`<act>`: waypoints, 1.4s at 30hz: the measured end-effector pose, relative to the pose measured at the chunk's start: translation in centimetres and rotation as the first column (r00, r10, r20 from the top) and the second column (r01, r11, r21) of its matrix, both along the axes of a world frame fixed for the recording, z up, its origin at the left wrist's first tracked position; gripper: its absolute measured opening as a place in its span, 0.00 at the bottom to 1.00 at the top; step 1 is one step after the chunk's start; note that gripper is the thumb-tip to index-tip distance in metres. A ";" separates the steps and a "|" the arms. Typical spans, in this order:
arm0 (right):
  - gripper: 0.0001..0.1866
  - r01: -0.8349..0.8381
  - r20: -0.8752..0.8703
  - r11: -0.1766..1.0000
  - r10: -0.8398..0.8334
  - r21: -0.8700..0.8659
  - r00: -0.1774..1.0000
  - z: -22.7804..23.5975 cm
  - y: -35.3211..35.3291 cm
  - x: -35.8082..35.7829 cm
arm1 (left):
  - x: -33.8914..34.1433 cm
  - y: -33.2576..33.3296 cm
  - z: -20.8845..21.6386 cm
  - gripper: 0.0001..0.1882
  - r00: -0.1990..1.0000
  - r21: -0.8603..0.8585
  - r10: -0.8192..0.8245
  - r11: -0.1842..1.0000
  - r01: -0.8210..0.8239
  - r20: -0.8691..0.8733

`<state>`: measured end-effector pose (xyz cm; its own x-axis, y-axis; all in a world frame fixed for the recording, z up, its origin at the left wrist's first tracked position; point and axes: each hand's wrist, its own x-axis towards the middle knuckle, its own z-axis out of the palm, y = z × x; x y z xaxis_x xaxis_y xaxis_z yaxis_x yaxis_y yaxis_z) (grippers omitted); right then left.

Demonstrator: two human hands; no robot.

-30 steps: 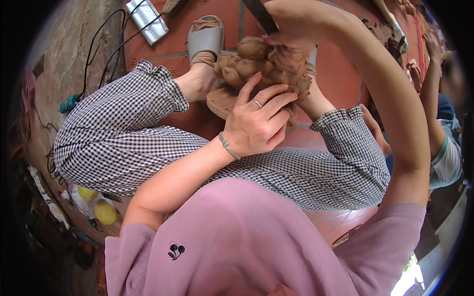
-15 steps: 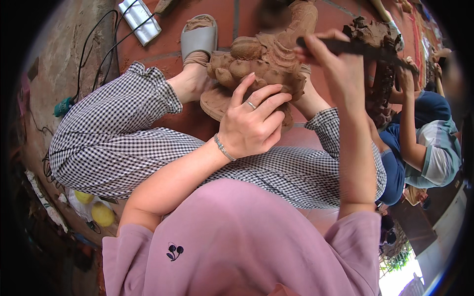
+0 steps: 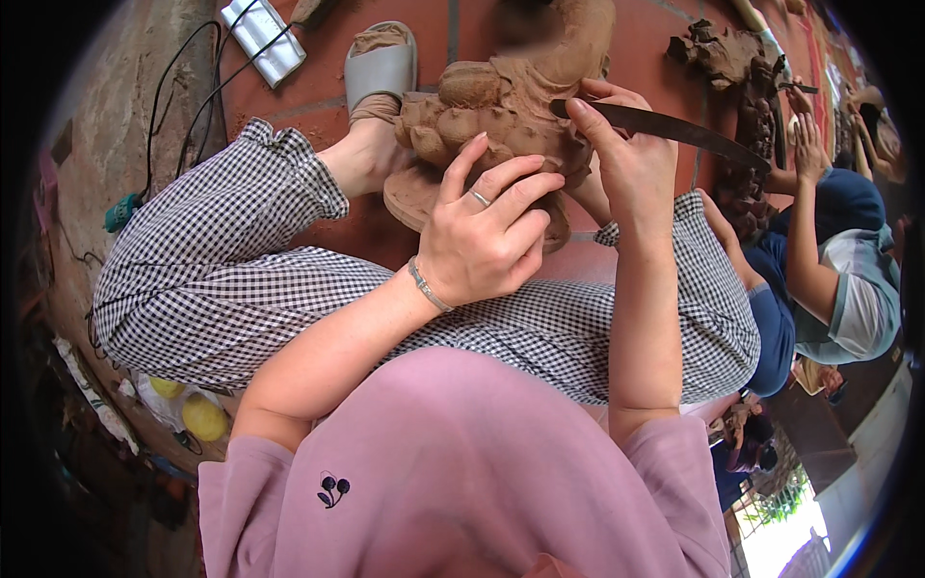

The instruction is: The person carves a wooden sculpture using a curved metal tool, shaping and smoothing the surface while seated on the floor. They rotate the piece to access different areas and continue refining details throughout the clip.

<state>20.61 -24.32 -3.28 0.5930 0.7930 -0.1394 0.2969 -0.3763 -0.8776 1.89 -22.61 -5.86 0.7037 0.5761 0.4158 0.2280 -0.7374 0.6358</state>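
Observation:
A brown wooden carving (image 3: 467, 125) with rounded lumps and a curved upper part stands between my feet on a thick round base (image 3: 407, 200). My left hand (image 3: 487, 226), wearing a ring, lies against its near side with fingers spread and slightly bent; the thumb is hidden. At the carving's right side, my right hand (image 3: 631, 149) is closed on one end of a long, dark, curved flat strip (image 3: 694, 132). The tip beyond my fingers is against or just above the wood; I cannot tell which. The strip's other end reaches out to the right.
Reddish floor tiles (image 3: 665, 58) surround the carving. A silver-white block (image 3: 265, 43) and black cables (image 3: 154, 116) lie at the upper left. Close on my right, another person (image 3: 829, 260) sits beside a dark carved wooden piece (image 3: 727, 58).
My right hand has shifted left and slightly down, and the strip now bows and slopes down to the right. My left hand stays against the carving. The neighbour's raised hand has changed pose.

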 end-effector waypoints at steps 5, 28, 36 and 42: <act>0.12 -0.035 0.168 0.998 0.026 0.052 0.985 -0.4 0.0 -0.2 | 0.2 -0.1 0.0 0.02 1.000 0.005 0.005 1.000 -0.005 -0.007; 0.11 -0.072 0.347 0.997 0.053 0.042 0.936 -0.2 0.8 -1.4 | 0.1 -0.2 -0.2 0.04 1.000 0.027 -0.007 1.000 0.007 -0.020; 0.11 -0.126 0.307 0.992 0.129 -0.029 0.943 0.4 1.1 -0.2 | 0.2 -0.1 0.1 0.02 1.000 0.015 -0.001 1.000 0.001 -0.017; 0.11 -0.094 0.003 0.994 0.094 0.053 0.996 -0.7 0.2 1.4 | 0.0 0.0 0.1 0.02 1.000 -0.002 -0.013 1.000 0.013 -0.012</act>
<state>22.03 -24.07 -4.00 0.5159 0.8514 -0.0952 0.3294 -0.2997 -0.8954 1.87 -22.63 -5.72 0.7160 0.5679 0.4060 0.2261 -0.7389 0.6348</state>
